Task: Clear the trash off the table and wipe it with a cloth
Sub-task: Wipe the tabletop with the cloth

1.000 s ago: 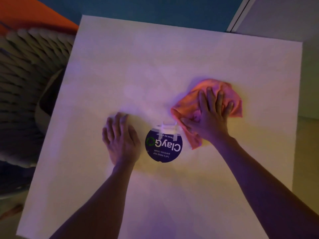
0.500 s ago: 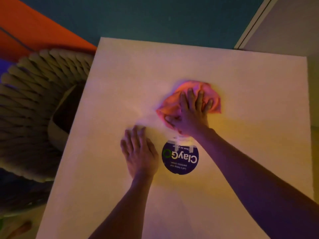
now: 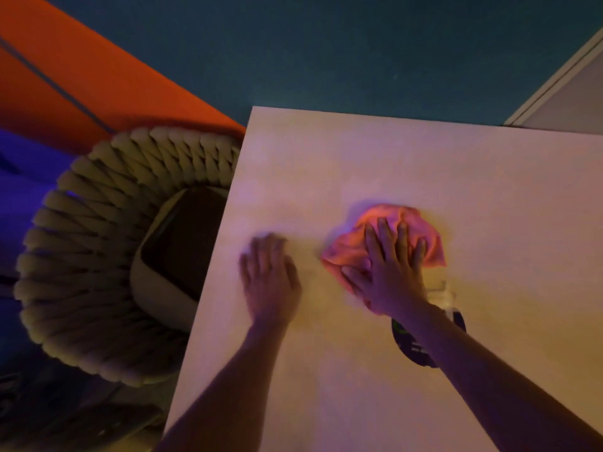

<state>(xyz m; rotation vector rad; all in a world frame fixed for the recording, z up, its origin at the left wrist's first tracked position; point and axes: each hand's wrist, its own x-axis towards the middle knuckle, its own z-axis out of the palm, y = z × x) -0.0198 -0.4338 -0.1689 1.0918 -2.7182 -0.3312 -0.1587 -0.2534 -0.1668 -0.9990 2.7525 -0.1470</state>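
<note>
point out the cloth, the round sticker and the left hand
cloth (image 3: pixel 421 220): head view, upper folds beyond the fingers.
round sticker (image 3: pixel 411 349): head view, dark part left of the forearm.
left hand (image 3: pixel 269 277): head view, back of hand.

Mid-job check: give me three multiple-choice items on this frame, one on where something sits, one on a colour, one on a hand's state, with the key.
1. Where is the woven rope chair?
A. Left of the pale square table
B. Right of it
C. On top of it

2. What colour is the crumpled wiping cloth?
A. Green
B. Pink-orange
C. White

3. How does the right hand meet the cloth?
A. Hovers clear of it
B. Lifts it off the table
C. Presses on it with spread fingers

Key: 1 A, the chair stands at the table's left edge. 2 B, it shows pink-orange beside the pale top. 3 C, the fingers lie spread flat on the cloth; the left hand rests flat on bare table.
</note>
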